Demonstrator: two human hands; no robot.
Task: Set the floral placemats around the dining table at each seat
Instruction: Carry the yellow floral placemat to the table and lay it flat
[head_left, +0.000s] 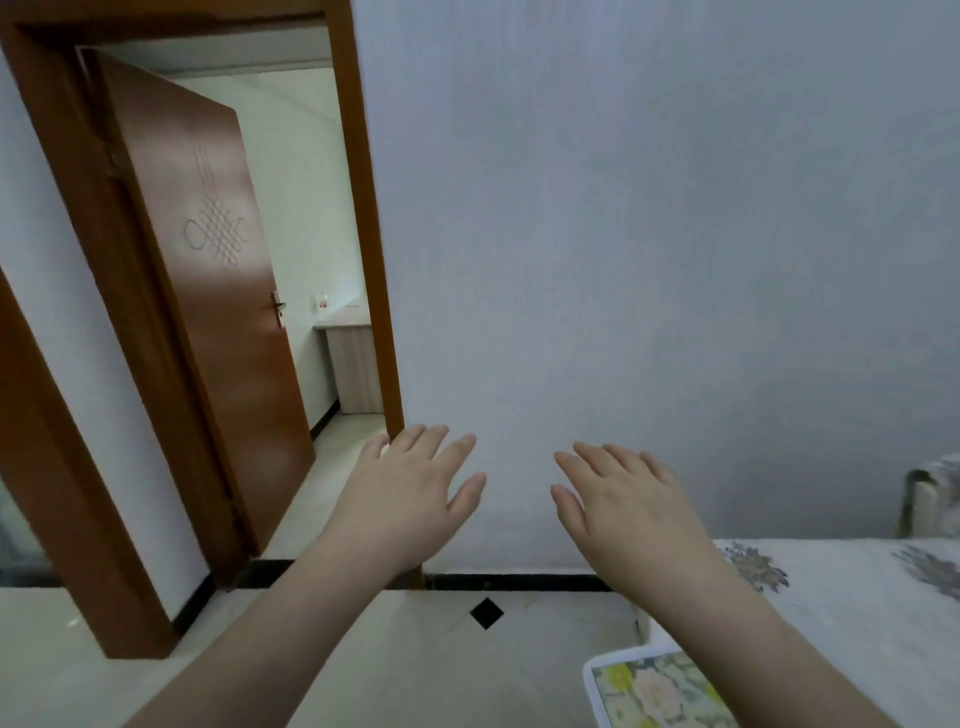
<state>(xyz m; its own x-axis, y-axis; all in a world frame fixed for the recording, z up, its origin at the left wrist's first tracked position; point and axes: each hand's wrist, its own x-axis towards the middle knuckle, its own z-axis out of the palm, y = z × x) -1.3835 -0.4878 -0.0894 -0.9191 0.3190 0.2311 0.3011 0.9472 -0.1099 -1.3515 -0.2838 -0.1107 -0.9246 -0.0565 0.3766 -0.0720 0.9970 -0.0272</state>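
Both my hands are raised in front of me, palms down, fingers straight and spread, holding nothing. My left hand (410, 493) hovers before the door frame and my right hand (628, 504) before the pale wall. A floral placemat (654, 691) with a white border lies at the bottom right on the dining table (857, 623), partly hidden under my right forearm. The table wears a white cloth with grey flower prints.
An open brown door (208, 291) leads into a side room holding a small cabinet (353, 364). A second brown frame (67, 467) stands at the left. Pale floor tiles with a black diamond (487, 613) lie below. A chair back (930, 499) shows at the right edge.
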